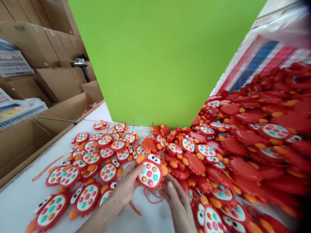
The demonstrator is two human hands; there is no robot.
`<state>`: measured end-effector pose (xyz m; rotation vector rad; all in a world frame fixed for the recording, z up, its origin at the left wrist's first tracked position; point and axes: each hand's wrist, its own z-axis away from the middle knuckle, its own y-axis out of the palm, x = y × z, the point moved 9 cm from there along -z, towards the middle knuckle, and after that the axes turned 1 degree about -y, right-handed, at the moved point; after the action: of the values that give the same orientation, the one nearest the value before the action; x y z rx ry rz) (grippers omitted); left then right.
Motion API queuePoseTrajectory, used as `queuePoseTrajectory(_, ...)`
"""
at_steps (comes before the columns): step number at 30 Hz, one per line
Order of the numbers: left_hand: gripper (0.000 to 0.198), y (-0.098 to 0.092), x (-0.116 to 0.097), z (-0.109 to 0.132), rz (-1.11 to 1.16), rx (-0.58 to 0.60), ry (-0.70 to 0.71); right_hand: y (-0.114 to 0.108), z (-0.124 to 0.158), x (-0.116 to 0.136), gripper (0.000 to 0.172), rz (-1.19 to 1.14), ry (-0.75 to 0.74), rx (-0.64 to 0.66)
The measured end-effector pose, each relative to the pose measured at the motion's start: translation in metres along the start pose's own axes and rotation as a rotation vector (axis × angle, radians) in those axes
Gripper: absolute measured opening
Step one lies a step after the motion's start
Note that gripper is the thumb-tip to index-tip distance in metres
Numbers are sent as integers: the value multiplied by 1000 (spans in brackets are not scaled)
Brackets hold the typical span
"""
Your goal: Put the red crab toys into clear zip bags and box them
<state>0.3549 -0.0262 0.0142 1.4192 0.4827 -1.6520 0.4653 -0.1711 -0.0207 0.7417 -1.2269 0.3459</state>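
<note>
My left hand [127, 184] grips a red crab-shaped toy [150, 174], thumb on its front edge. The toy has white-and-black eyes, orange claws and a white oval face with coloured round buttons, facing up. My right hand [177, 200] is beside the toy's lower right edge, fingers slightly bent and apart; whether a fingertip touches it is hard to tell. A thin red cord [153, 199] loops below the toy, between the hands. Several like toys [87, 195] lie face up on the white table to the left of my left hand.
A big heap of red toys [245, 168], many face down, covers the right side. An upright green panel [160, 64] stands at the back. Open cardboard boxes [60, 110] line the table's left edge, with more cartons [29, 42] stacked behind. Another red cord [46, 170] lies at left.
</note>
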Motion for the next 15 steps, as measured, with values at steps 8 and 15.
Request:
queuePoseTrajectory(8, 39, -6, 59, 70, 291, 37, -227, 30, 45, -16, 22, -66, 186, 151)
queuePoseTrajectory(15, 54, -2, 47, 98, -79, 142, -39, 10, 69, -25, 36, 21, 217, 21)
